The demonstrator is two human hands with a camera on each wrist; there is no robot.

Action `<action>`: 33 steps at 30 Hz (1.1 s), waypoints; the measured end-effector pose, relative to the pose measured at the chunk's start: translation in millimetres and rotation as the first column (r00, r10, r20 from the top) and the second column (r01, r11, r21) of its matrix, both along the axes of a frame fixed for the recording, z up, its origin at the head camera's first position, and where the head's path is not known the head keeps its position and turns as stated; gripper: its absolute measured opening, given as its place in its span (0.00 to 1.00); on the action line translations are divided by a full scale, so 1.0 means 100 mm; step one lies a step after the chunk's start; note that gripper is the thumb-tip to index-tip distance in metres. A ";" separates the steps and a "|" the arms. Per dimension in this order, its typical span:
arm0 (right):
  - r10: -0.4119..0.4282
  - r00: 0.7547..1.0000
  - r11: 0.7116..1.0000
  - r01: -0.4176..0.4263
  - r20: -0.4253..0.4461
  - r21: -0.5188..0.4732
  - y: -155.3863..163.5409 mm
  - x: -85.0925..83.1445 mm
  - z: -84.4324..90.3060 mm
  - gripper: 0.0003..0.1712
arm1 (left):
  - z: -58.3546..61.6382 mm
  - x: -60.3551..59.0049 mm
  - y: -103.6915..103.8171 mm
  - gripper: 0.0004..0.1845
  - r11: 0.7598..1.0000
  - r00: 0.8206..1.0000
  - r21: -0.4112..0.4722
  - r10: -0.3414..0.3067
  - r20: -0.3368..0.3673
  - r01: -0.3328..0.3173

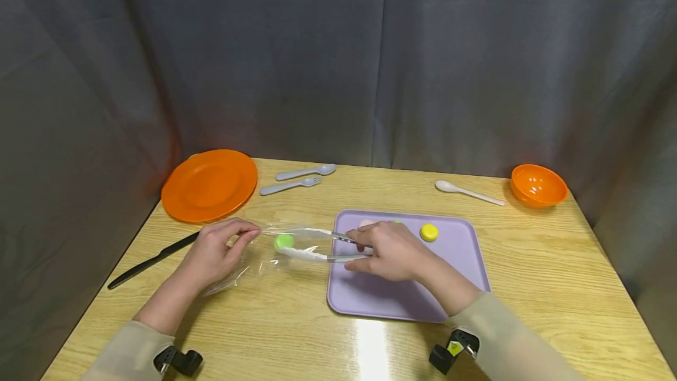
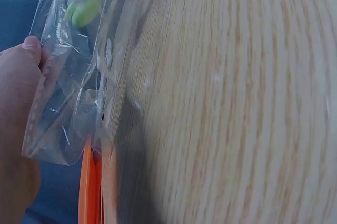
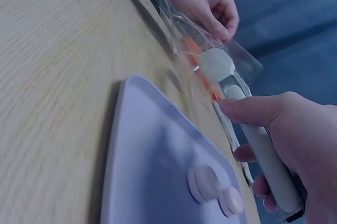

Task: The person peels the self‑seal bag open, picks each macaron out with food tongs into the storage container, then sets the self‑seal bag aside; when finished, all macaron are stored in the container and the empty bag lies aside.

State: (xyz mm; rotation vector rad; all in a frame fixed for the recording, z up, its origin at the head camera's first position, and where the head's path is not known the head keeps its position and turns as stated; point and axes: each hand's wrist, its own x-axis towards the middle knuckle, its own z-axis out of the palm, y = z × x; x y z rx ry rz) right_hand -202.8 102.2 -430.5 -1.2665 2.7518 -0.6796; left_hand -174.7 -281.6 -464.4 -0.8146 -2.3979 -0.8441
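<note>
My left hand [image 1: 214, 251] pinches the rim of a clear plastic bag [image 1: 275, 249] and holds it off the table; the bag [image 2: 68, 71] fills the left wrist view. My right hand [image 1: 388, 249] grips metal tongs with white tips [image 1: 317, 246], which reach into the bag's mouth. A green round piece [image 1: 284, 242] sits between the tong tips inside the bag, also visible as the green piece [image 2: 84, 12]. The lilac tray [image 1: 455, 269] lies under my right hand, with a yellow round piece [image 1: 429, 231] on it. Two pink round pieces [image 3: 213, 190] rest on the tray [image 3: 142, 155].
An orange plate [image 1: 209, 184] sits at the back left, with a grey spoon [image 1: 305, 173] and fork [image 1: 291, 186] beside it. A black knife [image 1: 153, 260] lies left of my left hand. A white spoon [image 1: 468, 192] and an orange bowl [image 1: 538, 185] are at the back right.
</note>
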 end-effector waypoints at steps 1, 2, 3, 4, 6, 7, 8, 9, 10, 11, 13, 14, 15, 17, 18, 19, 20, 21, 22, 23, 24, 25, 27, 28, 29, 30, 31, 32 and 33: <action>0.000 1.000 1.000 0.000 -0.003 -0.002 0.04 0.00 0.02 0.28 | 0.00 0.00 0.00 0.10 1.000 1.000 -0.001 0.001 -0.004 -0.001; 0.001 1.000 1.000 -0.001 -0.008 -0.001 0.08 0.01 0.04 0.28 | 0.00 0.00 -0.01 0.09 1.000 1.000 -0.001 0.001 -0.004 -0.001; 0.001 1.000 1.000 -0.001 -0.014 -0.001 0.12 0.01 0.05 0.28 | 0.01 0.00 -0.01 0.09 1.000 1.000 0.000 0.002 -0.007 -0.002; -0.001 1.000 1.000 0.001 -0.018 0.000 0.16 0.02 0.07 0.28 | 0.01 -0.01 -0.01 0.09 1.000 1.000 0.003 0.001 -0.009 -0.001; -0.010 1.000 1.000 0.010 -0.021 0.003 0.24 0.04 0.10 0.29 | 0.02 -0.01 -0.02 0.10 1.000 1.000 0.006 0.001 -0.023 -0.001; -0.019 1.000 1.000 0.019 -0.023 0.006 0.28 0.05 0.11 0.30 | 0.01 -0.02 -0.02 0.10 1.000 1.000 0.009 0.000 -0.031 0.000; -0.025 0.999 1.000 0.026 -0.026 0.007 0.32 0.06 0.13 0.31 | 0.02 -0.02 -0.02 0.11 1.000 0.999 0.012 -0.001 -0.032 0.002; -0.032 0.999 0.999 0.032 -0.030 0.007 0.37 0.07 0.14 0.30 | 0.01 -0.03 -0.02 0.11 1.000 0.999 0.015 -0.002 -0.035 0.002; -0.038 0.999 0.999 0.038 -0.036 0.008 0.41 0.09 0.15 0.31 | 0.01 -0.03 -0.02 0.12 1.000 0.999 0.020 -0.004 -0.037 0.005; -0.042 0.998 0.999 0.042 -0.045 0.007 0.46 0.10 0.16 0.30 | 0.02 -0.03 -0.02 0.12 1.000 0.999 0.018 -0.006 -0.041 0.007; -0.051 0.996 0.999 0.052 -0.072 0.003 0.56 0.12 0.19 0.30 | 0.02 -0.04 -0.01 0.12 1.000 0.999 0.018 -0.011 -0.040 0.012; -0.055 0.995 0.999 0.055 -0.087 0.000 0.62 0.13 0.20 0.29 | 0.02 -0.04 -0.01 0.11 1.000 0.999 0.016 -0.012 -0.036 0.013; -0.059 0.993 0.998 0.060 -0.105 0.001 0.68 0.15 0.22 0.28 | 0.03 -0.04 -0.01 0.11 1.000 0.999 0.015 -0.016 -0.040 0.016; -0.063 0.989 0.998 0.063 -0.132 -0.010 0.80 0.17 0.25 0.28 | 0.03 -0.05 -0.01 0.10 1.000 0.999 0.011 -0.021 -0.047 0.021; -0.068 0.988 0.998 0.066 -0.141 -0.015 0.87 0.18 0.26 0.28 | 0.04 -0.06 -0.02 0.11 1.000 0.999 0.010 -0.023 -0.049 0.023; -0.072 0.987 0.997 0.070 -0.145 -0.021 0.94 0.20 0.28 0.29 | 0.04 -0.06 -0.02 0.11 1.000 0.998 0.009 -0.025 -0.052 0.026; -0.076 0.986 0.997 0.074 -0.149 -0.022 1.01 0.22 0.30 0.28 | 0.04 -0.07 -0.02 0.11 1.000 0.998 0.007 -0.029 -0.052 0.029; -0.083 0.985 0.997 0.080 -0.149 -0.022 1.08 0.24 0.31 0.28 | 0.04 -0.07 -0.02 0.11 0.999 0.998 0.005 -0.032 -0.052 0.032; -0.089 0.985 0.996 0.086 -0.147 -0.023 1.14 0.25 0.32 0.28 | 0.04 -0.07 -0.03 0.11 0.999 0.998 0.002 -0.032 -0.052 0.032; -0.098 0.985 0.995 0.096 -0.145 -0.018 1.21 0.28 0.33 0.28 | 0.04 -0.08 -0.03 0.11 0.999 0.998 -0.001 -0.034 -0.050 0.034; -0.108 0.983 0.994 0.108 -0.148 -0.009 1.28 0.30 0.33 0.28 | 0.04 -0.08 -0.03 0.11 0.999 0.998 -0.005 -0.035 -0.049 0.035; -0.117 0.981 0.993 0.119 -0.151 -0.001 1.35 0.32 0.34 0.28 | 0.04 -0.08 -0.03 0.11 0.999 0.998 -0.007 -0.036 -0.047 0.035; -0.140 0.979 0.989 0.144 -0.149 0.015 1.49 0.37 0.35 0.28 | 0.04 -0.08 -0.03 0.11 0.999 0.999 -0.011 -0.034 -0.041 0.034; -0.155 0.976 0.987 0.160 -0.152 0.024 1.55 0.40 0.35 0.28 | 0.03 -0.08 -0.03 0.12 0.999 0.999 -0.014 -0.033 -0.043 0.033; -0.170 0.974 0.984 0.177 -0.150 0.030 1.61 0.42 0.35 0.29 | 0.03 -0.08 -0.03 0.12 0.999 0.999 -0.016 -0.032 -0.040 0.031; -0.184 0.972 0.981 0.191 -0.145 0.039 1.67 0.45 0.35 0.30 | 0.03 -0.08 -0.03 0.12 0.999 0.999 -0.019 -0.030 -0.036 0.030; -0.200 0.970 0.977 0.209 -0.140 0.046 1.73 0.47 0.35 0.30 | 0.03 -0.08 -0.03 0.12 0.999 0.999 -0.019 -0.028 -0.031 0.028; -0.214 0.968 0.974 0.223 -0.134 0.053 1.79 0.49 0.35 0.31 | 0.03 -0.08 -0.03 0.12 0.999 0.999 -0.020 -0.027 -0.028 0.027; -0.225 0.965 0.970 0.235 -0.135 0.059 1.84 0.51 0.35 0.31 | 0.03 -0.08 -0.03 0.12 0.999 0.999 -0.022 -0.026 -0.024 0.025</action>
